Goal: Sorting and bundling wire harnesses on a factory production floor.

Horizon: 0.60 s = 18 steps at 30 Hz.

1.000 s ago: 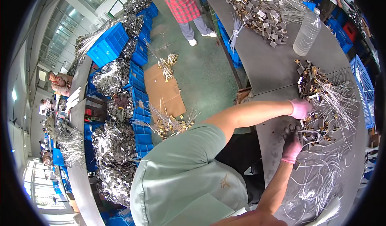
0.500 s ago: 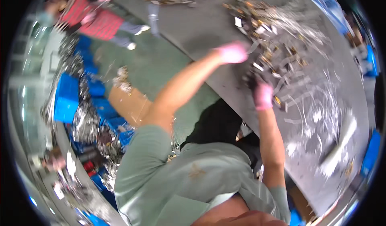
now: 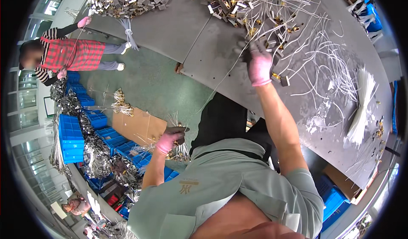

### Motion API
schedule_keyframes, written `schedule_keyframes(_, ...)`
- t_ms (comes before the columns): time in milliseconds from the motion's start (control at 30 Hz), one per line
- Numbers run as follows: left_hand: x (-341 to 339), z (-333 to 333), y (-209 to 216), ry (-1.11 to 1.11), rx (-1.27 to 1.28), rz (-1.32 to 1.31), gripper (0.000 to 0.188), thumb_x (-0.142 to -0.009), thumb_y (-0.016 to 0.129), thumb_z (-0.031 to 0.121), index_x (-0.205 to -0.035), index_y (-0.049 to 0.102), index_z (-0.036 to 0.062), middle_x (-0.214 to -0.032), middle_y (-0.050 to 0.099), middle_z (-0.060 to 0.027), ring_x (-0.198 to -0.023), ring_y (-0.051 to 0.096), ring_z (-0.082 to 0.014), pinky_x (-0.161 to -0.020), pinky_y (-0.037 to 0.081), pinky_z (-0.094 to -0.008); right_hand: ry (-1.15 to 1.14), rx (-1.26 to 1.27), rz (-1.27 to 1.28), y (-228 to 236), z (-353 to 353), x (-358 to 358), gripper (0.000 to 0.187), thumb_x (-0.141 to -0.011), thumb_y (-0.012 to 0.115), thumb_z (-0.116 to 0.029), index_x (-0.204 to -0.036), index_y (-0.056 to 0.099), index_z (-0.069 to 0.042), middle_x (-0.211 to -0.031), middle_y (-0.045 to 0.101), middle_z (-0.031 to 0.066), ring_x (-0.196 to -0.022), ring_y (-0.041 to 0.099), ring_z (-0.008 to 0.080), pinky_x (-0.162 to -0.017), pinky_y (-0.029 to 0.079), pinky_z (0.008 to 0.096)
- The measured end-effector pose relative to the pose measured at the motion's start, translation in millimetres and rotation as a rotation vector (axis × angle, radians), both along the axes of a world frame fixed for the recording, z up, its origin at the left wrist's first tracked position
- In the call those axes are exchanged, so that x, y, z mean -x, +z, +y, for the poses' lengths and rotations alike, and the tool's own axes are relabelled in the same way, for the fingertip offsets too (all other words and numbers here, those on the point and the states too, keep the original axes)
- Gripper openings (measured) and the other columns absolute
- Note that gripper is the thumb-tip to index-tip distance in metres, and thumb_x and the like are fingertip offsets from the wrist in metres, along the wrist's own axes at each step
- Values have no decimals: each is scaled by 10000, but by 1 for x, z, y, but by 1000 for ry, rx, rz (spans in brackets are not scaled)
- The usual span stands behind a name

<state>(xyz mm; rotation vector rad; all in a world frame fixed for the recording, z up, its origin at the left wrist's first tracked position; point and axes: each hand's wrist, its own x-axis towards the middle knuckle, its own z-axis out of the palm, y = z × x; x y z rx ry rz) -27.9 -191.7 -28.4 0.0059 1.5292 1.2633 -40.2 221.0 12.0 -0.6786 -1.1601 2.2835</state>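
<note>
My left hand (image 3: 168, 140), in a pink glove with dark fingers, is low beside my body, over the floor. Its fingers are pinched together, and a thin white wire (image 3: 219, 83) trails from the tabletop toward them; the wire's near end is hard to see. On the table edge side of a heap of small grey blocks with brass-coloured clips (image 3: 229, 7), my right hand (image 3: 258, 64), gloved alike, rests with curled fingers. That wire passes by its fingertips, which are slightly smeared and hide what they grip. A grey block (image 3: 284, 81) with a brass piece lies by the right wrist.
Loose white wires (image 3: 327, 60) spread over the grey table (image 3: 199, 56), with a white wire bundle (image 3: 361, 107) at right. Another block heap (image 3: 127, 1) sits far left. A person in a red checked apron (image 3: 78, 54) stands beyond. Blue crates (image 3: 71, 139) and cardboard (image 3: 138, 124) lie left.
My left hand has swung from over the table down and left, toward my body, the wire now stretching after it. My right hand has shifted slightly left and away from me.
</note>
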Motion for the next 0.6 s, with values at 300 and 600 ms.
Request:
schedule_keyframes(300,15,-4,-10,181,-9,93,411,-847,567,62,-1228,540,-90,-708,562,-42,-581,479,-106,-563,398,-260,-249,-53,160,20,45,-16,338,-968,521,-228,-1192,495,24,-976,637,169,-820,668,276,-620,501,304)
schedule_keyframes(600,16,0,-6,128,-50,162,427,-846,578,88,-1207,526,-135,-642,476,-3,-557,424,-97,-544,361,-250,-337,-90,185,31,49,-30,301,-972,511,-220,-1142,486,27,-947,639,182,-772,673,275,-582,508,295)
